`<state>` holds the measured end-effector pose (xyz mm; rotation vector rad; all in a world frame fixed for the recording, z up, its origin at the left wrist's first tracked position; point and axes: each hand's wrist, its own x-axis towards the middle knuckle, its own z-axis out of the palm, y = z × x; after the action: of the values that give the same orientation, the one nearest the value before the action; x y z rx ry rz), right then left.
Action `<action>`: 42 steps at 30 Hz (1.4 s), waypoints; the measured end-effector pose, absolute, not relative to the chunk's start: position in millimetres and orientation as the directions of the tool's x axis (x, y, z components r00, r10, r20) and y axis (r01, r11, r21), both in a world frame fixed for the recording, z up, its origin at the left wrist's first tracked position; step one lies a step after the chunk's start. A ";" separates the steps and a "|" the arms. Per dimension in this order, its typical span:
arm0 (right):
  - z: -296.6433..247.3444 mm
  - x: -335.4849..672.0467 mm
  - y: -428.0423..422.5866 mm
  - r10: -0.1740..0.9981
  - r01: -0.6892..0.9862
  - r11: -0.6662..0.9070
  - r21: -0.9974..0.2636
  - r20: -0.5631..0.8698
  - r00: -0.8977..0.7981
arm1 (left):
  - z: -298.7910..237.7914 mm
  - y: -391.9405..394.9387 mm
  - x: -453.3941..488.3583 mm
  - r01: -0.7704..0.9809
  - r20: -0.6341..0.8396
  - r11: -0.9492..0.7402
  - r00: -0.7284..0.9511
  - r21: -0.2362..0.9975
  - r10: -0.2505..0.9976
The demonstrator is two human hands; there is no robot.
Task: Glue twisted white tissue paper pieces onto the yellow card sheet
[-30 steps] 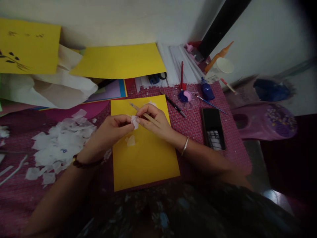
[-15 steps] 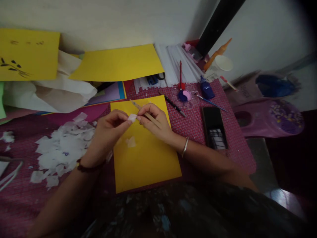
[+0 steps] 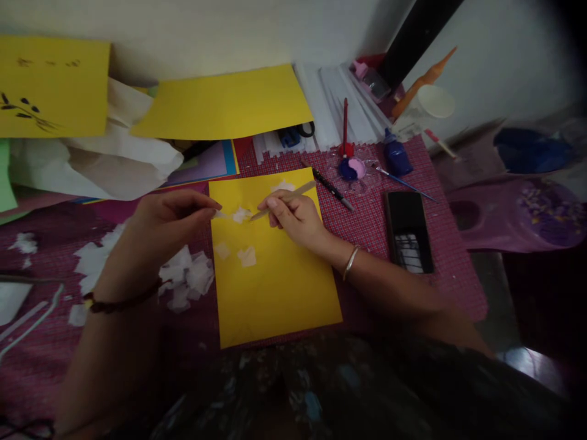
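My right hand (image 3: 293,215) grips a thin wooden stick (image 3: 285,199) like a pen, its tip pressing a small white paper scrap (image 3: 240,214) onto the yellow sheet (image 3: 275,287). My left hand (image 3: 167,220) hovers at the sheet's left edge, thumb and fingers pinched close together near another scrap (image 3: 220,214); what they hold is too small to name. Two more pale scraps (image 3: 247,256) lie stuck lower on the sheet.
A heap of torn white paper bits (image 3: 188,278) lies left of the sheet. Behind are more yellow sheets (image 3: 224,104), white paper, scissors (image 3: 296,133), a black pen (image 3: 332,186), a paint palette (image 3: 353,168), a blue bottle (image 3: 397,156), a black phone (image 3: 408,232) and a white cup (image 3: 433,104).
The hands have parted from holding one scrap together. The scrap now lies on the yellow sheet under the stick's tip, and my left hand has drawn away to the left.
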<state>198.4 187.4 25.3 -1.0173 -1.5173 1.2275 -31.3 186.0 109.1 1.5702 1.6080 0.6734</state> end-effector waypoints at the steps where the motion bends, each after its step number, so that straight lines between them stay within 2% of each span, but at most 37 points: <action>1: 24.3 198.1 187.8 0.956 0.075 0.170 -0.983 0.146 -0.256 | 106.4 187.7 -32.6 0.578 -0.165 0.103 0.056 0.809 0.985; 8: 19.2 196.0 193.7 0.953 0.135 0.186 -0.973 0.145 -0.264 | 96.9 196.4 -35.6 0.563 -0.185 0.131 0.040 0.816 0.982; 14: 17.9 190.9 196.6 0.942 0.087 0.181 -0.980 0.147 -0.301 | 92.7 199.2 -35.5 0.520 -0.227 0.171 0.045 0.837 0.973; 19: 16.2 187.0 200.0 0.938 0.024 0.139 -0.990 0.123 -0.323 | 83.8 202.8 -39.6 0.408 -0.272 0.218 0.078 0.887 0.959; 26: 12.5 186.1 202.0 0.943 -0.010 0.139 -0.990 0.136 -0.305 | 76.8 199.8 -32.9 0.506 -0.363 0.251 0.135 0.825 0.922; 31: 9.8 188.9 199.9 0.957 -0.028 0.155 -0.987 0.158 -0.243 | 58.4 194.8 -15.7 0.564 -0.261 0.158 0.108 0.811 0.959; 35: 14.4 193.6 193.5 0.973 -0.034 0.183 -0.983 0.186 -0.137 | 51.9 193.7 -8.2 0.562 -0.245 0.166 0.067 0.810 0.967; 38: 18.8 195.4 188.8 0.954 0.014 0.245 -0.969 0.238 -0.183 | 51.8 193.9 -7.8 0.557 -0.234 0.164 0.056 0.814 0.971; 42: 20.1 195.9 187.3 0.906 0.165 0.341 -0.926 0.277 -0.319 | 47.8 194.8 -9.3 0.561 -0.207 0.139 0.060 0.816 0.976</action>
<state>195.9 187.3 20.1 -0.9622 -1.7225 1.0555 -9.3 194.8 47.8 1.5246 1.6040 0.6455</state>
